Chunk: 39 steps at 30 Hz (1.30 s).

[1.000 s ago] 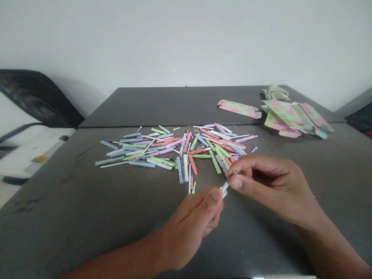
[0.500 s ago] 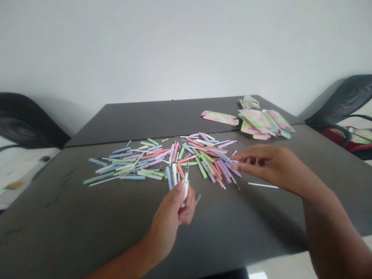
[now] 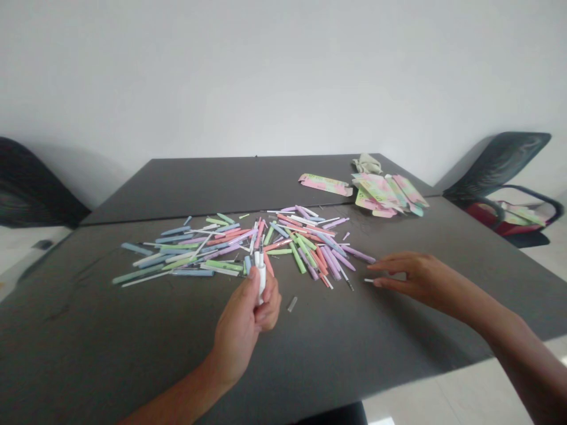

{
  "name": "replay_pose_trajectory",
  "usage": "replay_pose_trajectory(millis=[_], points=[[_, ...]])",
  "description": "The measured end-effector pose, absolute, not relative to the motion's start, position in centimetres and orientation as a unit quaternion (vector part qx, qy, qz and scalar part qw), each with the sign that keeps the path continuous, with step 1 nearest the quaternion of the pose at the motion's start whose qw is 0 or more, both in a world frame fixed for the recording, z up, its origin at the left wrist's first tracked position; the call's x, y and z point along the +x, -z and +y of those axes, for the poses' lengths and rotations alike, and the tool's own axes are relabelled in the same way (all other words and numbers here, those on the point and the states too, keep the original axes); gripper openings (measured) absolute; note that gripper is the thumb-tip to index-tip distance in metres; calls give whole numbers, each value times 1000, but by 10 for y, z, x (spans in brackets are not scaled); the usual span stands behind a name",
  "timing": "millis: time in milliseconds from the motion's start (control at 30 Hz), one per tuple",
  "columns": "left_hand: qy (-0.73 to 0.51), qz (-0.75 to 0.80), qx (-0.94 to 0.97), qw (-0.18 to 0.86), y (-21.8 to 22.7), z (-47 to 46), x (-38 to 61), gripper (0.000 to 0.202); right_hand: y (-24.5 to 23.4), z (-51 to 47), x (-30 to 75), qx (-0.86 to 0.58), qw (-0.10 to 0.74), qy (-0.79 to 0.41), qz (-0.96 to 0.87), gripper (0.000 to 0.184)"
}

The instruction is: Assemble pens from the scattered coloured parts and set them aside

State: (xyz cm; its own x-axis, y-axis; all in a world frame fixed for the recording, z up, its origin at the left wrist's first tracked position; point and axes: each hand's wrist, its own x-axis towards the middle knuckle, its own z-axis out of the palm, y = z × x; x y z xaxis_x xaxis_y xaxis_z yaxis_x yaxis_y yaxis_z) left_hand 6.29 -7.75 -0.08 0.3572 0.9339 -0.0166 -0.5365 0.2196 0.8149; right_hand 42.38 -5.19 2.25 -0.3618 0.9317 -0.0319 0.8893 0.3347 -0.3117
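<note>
Now the grip of the left hand is clamped on a white tube at the near edge of the pastel stick pile, the grip of the right hand held apart just beside a white stub

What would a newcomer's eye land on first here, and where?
A heap of pastel plastic sticks fills the middle of the dark table. In front, the left hand grips a white stick upright; the right hand reaches in alongside. Pink-and-green printed card sleeves lie at the far right.
</note>
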Motion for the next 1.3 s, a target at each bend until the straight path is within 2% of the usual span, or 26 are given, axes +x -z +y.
replay_pose_trajectory(millis=[167,367,800,1033,1300], points=[[-504,266,371,733,1,-77,63,53,-27,-36,404,-556,100,-121,-816,33],[-498,276,364,738,2,-77,62,56,-30,-24,384,-527,89,-128,-835,27],[-505,268,361,737,1,-76,60,56,-19,-16,369,-583,95,-111,-799,28],[-563,273,339,703,-20,-61,44,55,-26,-4,330,-506,112,-136,-844,25],[-610,266,338,666,-37,-45,21,53,-20,25,273,-408,88,-133,-899,23]])
